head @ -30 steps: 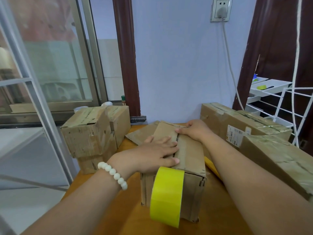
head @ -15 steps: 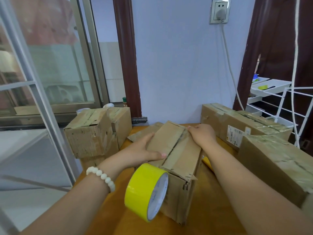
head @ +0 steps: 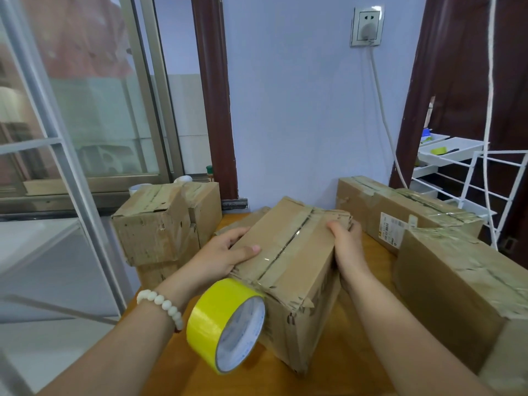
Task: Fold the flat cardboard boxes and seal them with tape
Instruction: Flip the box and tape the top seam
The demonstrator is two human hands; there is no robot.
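1. Progress check: the cardboard box [head: 288, 252] I'm working on is folded up, and there's a shiny strip of tape running along its top seam. It sits in the middle of the wooden surface [head: 337, 367], turned at an angle to me.
2. The yellow tape roll [head: 225, 324] dangles off the box's near end, so I'd say the strip isn't cut yet. That's the bit left on this one. Can't see the underside, so no idea if that's sealed.
3. My left hand [head: 228, 252] grips the box's left side, thumb laid on top and fingers wrapped round the side. My right hand [head: 347, 247] holds the right side, fingers curled over the top edge.
4. Already done, by the look of it: 2 taped boxes on my right, a long labelled box [head: 400, 212] and a bigger box [head: 457, 290], plus the stacked boxes [head: 160, 224] on my left.
5. Still to go: a flat cardboard piece [head: 243, 221] lies just behind the box I'm holding.
6. Versus 1 second ago: back then the box sat square to me, my left hand lay flat on the seam and my right rested on the far top. Since then both hands have shifted to the sides and the box has swung round. The roll has turned too, so its white core faces me now.
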